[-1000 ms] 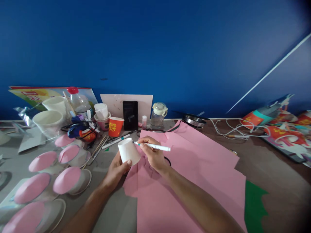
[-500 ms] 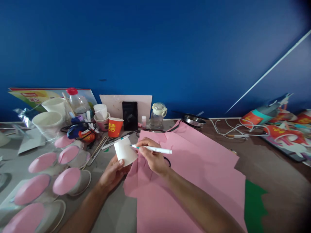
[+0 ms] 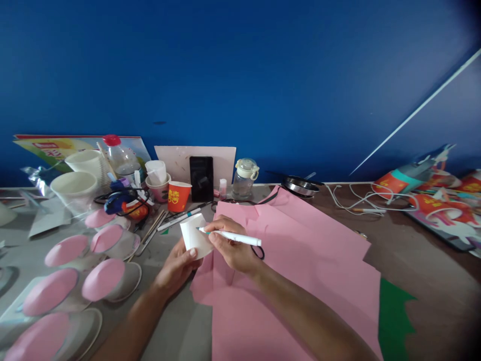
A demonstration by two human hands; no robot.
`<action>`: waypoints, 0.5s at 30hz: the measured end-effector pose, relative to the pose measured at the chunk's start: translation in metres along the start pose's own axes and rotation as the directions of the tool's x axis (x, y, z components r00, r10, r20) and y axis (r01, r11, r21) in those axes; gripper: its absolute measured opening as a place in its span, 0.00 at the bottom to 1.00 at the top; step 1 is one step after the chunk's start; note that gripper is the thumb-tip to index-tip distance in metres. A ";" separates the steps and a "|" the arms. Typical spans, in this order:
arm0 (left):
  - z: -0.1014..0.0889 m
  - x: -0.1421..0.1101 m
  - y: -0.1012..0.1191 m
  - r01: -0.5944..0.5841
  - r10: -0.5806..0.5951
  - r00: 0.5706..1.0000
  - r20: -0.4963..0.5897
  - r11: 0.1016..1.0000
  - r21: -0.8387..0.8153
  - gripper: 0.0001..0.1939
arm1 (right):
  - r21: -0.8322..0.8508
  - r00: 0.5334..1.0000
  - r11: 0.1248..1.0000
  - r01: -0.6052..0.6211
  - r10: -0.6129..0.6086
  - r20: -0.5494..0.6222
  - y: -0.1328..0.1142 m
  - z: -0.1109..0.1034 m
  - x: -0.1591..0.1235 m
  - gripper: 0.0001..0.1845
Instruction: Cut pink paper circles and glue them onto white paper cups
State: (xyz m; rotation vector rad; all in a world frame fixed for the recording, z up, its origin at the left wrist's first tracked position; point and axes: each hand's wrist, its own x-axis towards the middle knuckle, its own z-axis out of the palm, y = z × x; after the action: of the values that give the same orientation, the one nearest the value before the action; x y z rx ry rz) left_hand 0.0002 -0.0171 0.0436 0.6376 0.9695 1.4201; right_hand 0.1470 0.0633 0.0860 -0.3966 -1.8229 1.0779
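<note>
Tilted in my left hand [image 3: 179, 265] is a white paper cup [image 3: 191, 235], with my thumb on its side and the other fingers mostly hidden behind it. My right hand [image 3: 232, 245] is closed round a white marker [image 3: 240, 237], held like a pen. The marker's teal tip end meets the cup's side, or is very close to it. Under my right hand lie large pink paper sheets [image 3: 296, 281]. A dark ring, perhaps a scissors handle [image 3: 258, 252], shows beside my right wrist.
Several cups with pink-covered ends [image 3: 103, 279] lie at the left. White cup stacks [image 3: 74, 186], a red-capped bottle [image 3: 120, 158], a red paper cup [image 3: 179, 196], a phone [image 3: 202, 178] and a glass jar [image 3: 244, 180] line the wall. A white cable [image 3: 338, 200] and red cups [image 3: 436, 205] lie right.
The marker and my right hand have shifted slightly left across the cup's side. The cup has turned and moved a little to the right in my left hand.
</note>
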 end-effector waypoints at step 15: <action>0.000 0.000 0.000 -0.001 0.001 1.000 0.001 1.000 -0.005 0.26 | 0.046 0.991 0.992 -0.116 0.119 -0.054 0.006 -0.004 0.000 0.11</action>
State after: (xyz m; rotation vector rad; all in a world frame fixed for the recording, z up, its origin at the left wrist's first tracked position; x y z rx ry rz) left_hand 0.0003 -0.0167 0.0435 0.6354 0.9648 1.4218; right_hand 0.1490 0.0688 0.0815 -0.5093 -1.7407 1.1727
